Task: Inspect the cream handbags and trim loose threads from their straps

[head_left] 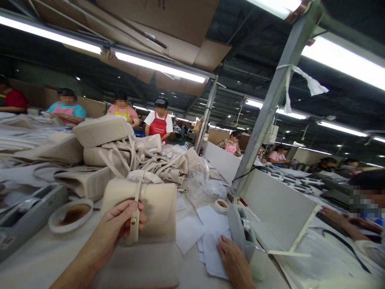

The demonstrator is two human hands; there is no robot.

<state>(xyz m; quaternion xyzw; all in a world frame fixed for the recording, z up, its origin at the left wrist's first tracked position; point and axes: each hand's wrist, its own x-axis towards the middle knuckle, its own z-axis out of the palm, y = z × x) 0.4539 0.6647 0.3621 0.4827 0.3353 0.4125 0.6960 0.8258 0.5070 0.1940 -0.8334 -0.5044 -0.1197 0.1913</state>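
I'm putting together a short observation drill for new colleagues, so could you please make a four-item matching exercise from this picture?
Column one
1. Left hand
2. Right hand
3. Larger bowl
4. White strip

Column two
A. Holds a brown substance
B. Hangs from a slanted metal post
C. Fingers on white sheets
D. Grips a beige strap

Right pairs: 1-D, 2-C, 3-A, 4-B
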